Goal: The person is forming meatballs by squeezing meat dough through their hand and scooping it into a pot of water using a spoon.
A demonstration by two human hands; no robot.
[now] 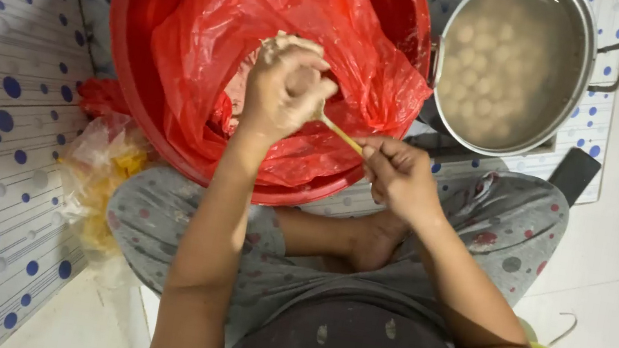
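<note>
Spoon [339,132] handle pinched in right grip [400,176], bowl end meeting dough in closed left grip [283,87]. Both over red bag [362,50] lining red basin [133,30]. Far right: steel pot [587,44] of pale balls in water.

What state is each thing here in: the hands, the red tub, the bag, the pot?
Left hand: closed around a lump of pale paste, smeared with it.
Right hand: pinching a spoon whose tip meets the left fist.
Red tub: lined with an open red plastic bag.
Steel pot: uncovered, full of cloudy water with pale balls.
</note>
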